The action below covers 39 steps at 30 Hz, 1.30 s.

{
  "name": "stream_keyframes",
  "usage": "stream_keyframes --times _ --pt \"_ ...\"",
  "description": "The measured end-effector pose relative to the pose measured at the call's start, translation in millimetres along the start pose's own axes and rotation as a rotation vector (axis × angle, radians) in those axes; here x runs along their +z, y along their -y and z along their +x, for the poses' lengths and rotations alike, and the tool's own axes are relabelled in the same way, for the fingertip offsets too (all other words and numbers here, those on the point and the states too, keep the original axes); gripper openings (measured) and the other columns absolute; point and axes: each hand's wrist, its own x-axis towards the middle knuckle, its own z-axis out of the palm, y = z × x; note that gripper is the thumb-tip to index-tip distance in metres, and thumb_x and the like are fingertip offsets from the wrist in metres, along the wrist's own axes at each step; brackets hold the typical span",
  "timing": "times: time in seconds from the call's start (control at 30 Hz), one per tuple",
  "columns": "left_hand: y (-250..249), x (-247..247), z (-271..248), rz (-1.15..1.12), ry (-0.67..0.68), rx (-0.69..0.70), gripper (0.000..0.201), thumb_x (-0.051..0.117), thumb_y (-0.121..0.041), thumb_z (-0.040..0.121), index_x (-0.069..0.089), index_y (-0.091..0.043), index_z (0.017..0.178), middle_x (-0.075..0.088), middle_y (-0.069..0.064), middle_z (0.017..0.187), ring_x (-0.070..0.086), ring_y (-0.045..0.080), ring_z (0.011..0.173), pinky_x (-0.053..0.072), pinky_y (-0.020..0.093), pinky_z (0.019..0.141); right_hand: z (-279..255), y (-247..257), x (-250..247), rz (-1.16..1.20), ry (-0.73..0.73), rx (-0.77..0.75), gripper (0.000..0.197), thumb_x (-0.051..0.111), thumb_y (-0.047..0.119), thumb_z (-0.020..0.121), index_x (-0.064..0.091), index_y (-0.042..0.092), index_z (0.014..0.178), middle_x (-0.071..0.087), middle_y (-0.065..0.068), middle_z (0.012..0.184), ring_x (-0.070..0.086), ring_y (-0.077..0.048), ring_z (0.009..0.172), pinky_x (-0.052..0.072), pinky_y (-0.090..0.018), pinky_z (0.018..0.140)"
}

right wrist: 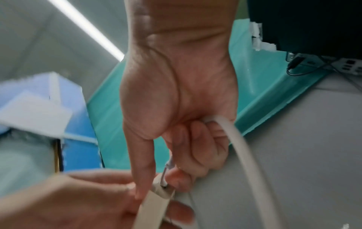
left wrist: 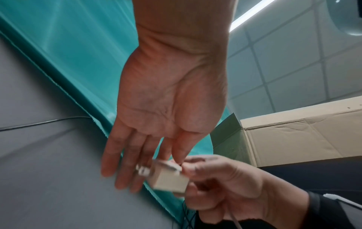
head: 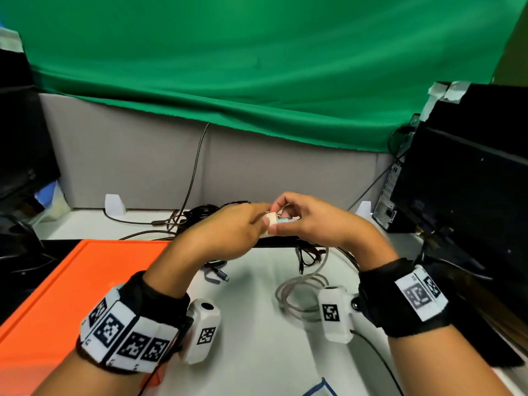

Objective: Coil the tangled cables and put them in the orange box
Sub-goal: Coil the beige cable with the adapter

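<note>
My left hand (head: 228, 232) pinches the white plug (head: 271, 220) between thumb and nearly straight fingers. My right hand (head: 311, 221) curls round the cable (head: 300, 292), thumb and forefinger at its connector against the plug. The orange box (head: 85, 281) lies left of my left fingers.

Both forearms are raised toward 12 o'clock. A white adapter (head: 272, 220) is pinched by the left hand (head: 234, 232); at its 3 o'clock, a white cable (right wrist: 245, 155) is gripped by the curled right hand (head: 311, 221).
</note>
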Motion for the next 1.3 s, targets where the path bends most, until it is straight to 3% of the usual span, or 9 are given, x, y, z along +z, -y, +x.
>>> stream_keyframes --times 0.2,0.43,0.5,0.57,0.7,0.9,1.1,1.2,1.3 --pt "17.4 -22.0 -3.5 -0.269 -0.186 -0.053 0.009 0.056 -0.030 0.102 0.065 -0.029 0.102 0.075 -0.002 0.084 0.070 0.024 0.087 0.055 0.050 0.087 -13.9 -5.0 -8.2 0.655 -0.151 -0.088 0.023 0.049 -0.005 0.097 0.055 0.011 0.112 0.060 -0.007 0.073 0.028 -0.010 0.044 0.026 -0.021 0.044" --pt "-0.1 -26.1 -12.8 -0.444 -0.136 0.087 0.027 0.058 -0.045 0.096 0.071 -0.021 0.096 0.074 0.004 0.093 0.066 0.023 0.087 0.050 0.045 0.086 -11.8 14.9 -1.6 0.775 -0.249 -0.227 0.012 0.050 0.007 0.103 0.062 0.011 0.102 0.054 -0.003 0.069 0.022 -0.006 0.039 0.018 -0.015 0.039" --pt "-8.5 -21.1 -14.1 -0.488 -0.084 0.120 0.033 0.053 -0.048 0.092 0.069 -0.019 0.087 0.073 0.012 0.088 0.065 0.029 0.080 0.053 0.053 0.080 -14.4 23.3 2.1 0.718 -0.222 -0.247 0.011 0.049 0.013 0.105 0.060 0.013 0.103 0.054 -0.004 0.070 0.025 -0.008 0.037 0.022 -0.014 0.039" --pt "-11.0 -23.7 -15.3 -0.581 -0.128 0.154 0.031 0.051 -0.039 0.096 0.066 -0.021 0.075 0.073 0.008 0.080 0.063 0.022 0.073 0.053 0.043 0.069 -19.5 23.7 -0.3 0.562 -0.180 -0.205 0.015 0.051 0.027 0.105 0.058 0.013 0.105 0.054 -0.006 0.069 0.033 -0.015 0.038 0.028 -0.017 0.040" --pt "-9.9 -49.1 -26.2 -0.836 -0.396 0.160 0.032 0.044 -0.015 0.105 0.056 -0.014 0.075 0.065 0.000 0.067 0.063 0.014 0.061 0.054 0.025 0.062 -31.3 5.4 -14.7 0.099 0.008 0.024 0.047 0.056 0.060 0.091 0.062 0.014 0.099 0.060 -0.003 0.062 0.057 -0.023 0.048 0.044 -0.031 0.051" --pt "-1.1 -73.7 -40.2 -0.974 -0.798 0.195 0.032 0.043 -0.025 0.107 0.053 -0.022 0.076 0.050 -0.007 0.062 0.052 0.011 0.053 0.047 0.021 0.053 -28.7 -11.6 -23.0 -0.080 0.005 0.128 0.086 0.037 0.098 0.068 0.064 0.016 0.070 0.059 0.004 0.060 0.059 -0.012 0.063 0.046 -0.035 0.069" --pt "26.1 -90.5 -40.5 -1.110 -1.056 0.137 0.031 0.039 -0.031 0.107 0.049 -0.025 0.078 0.050 -0.012 0.063 0.051 0.007 0.052 0.045 0.020 0.052 -21.4 -31.5 -30.5 0.081 -0.302 0.211 0.067 0.042 0.082 0.083 0.049 0.017 0.066 0.033 0.006 0.055 0.028 -0.013 0.048 0.025 -0.028 0.056" --pt "17.5 -82.0 -37.7 -0.953 -1.056 0.070 0.034 0.042 -0.027 0.106 0.052 -0.025 0.074 0.050 -0.009 0.061 0.052 0.009 0.051 0.047 0.022 0.051 -12.0 -42.8 -25.8 0.020 -0.405 0.310 0.070 0.042 0.077 0.091 0.056 0.014 0.064 0.043 -0.001 0.052 0.038 -0.019 0.048 0.032 -0.030 0.057" --pt "5.7 -71.7 -32.5 -0.793 -0.830 0.009 0.032 0.047 -0.022 0.106 0.060 -0.018 0.076 0.054 -0.006 0.054 0.053 0.012 0.048 0.048 0.020 0.047 -8.4 -44.9 -24.8 -0.214 -0.520 0.360 0.062 0.047 0.067 0.095 0.059 0.009 0.078 0.061 -0.009 0.073 0.058 -0.032 0.076 0.041 -0.037 0.067"
